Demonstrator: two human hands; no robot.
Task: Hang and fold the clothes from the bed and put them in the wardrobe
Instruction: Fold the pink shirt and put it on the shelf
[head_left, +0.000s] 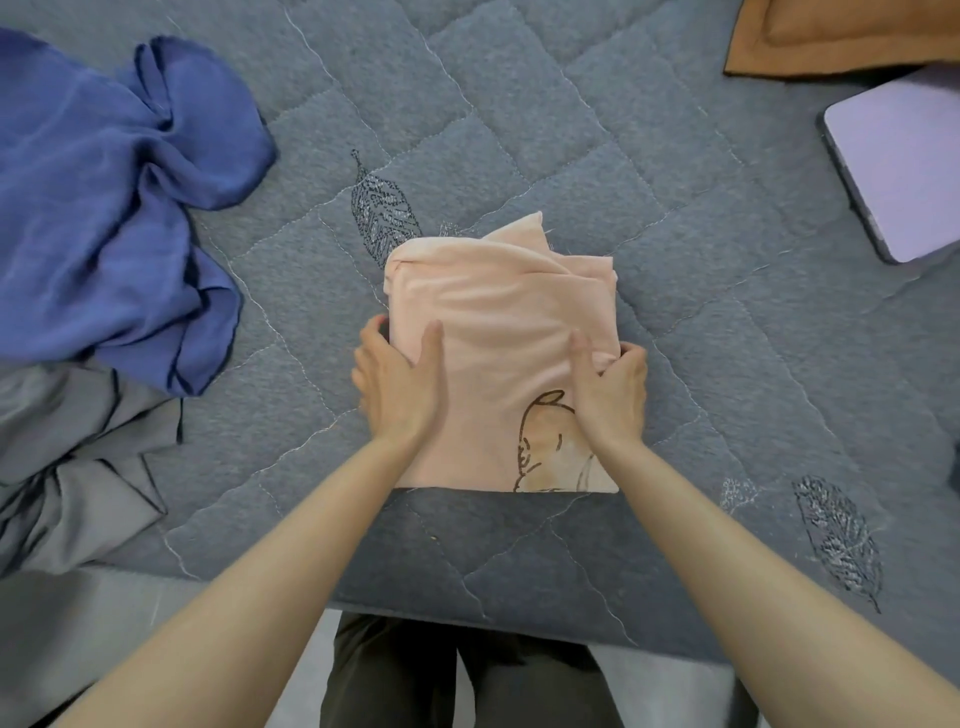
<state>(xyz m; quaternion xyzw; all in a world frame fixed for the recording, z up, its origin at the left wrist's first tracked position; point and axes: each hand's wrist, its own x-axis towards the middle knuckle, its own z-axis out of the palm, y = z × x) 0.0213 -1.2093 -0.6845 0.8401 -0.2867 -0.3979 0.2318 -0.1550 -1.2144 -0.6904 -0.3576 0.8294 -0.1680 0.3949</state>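
Observation:
A folded pale pink garment (498, 322) with a brown drawing on its near right corner lies on the grey quilted bed (675, 291) near the front edge. My left hand (397, 384) grips its left side, thumb on top and fingers tucked under the edge. My right hand (613, 387) grips its right side the same way. A crumpled blue garment (109, 208) lies at the left of the bed. A grey garment (72, 467) with dark trim lies bunched below it at the bed's near left edge.
A lilac flat case or tablet (904, 166) lies at the right of the bed. An orange-brown cushion (841, 36) sits at the far right corner. My legs in dark trousers (467, 675) stand against the bed's front edge.

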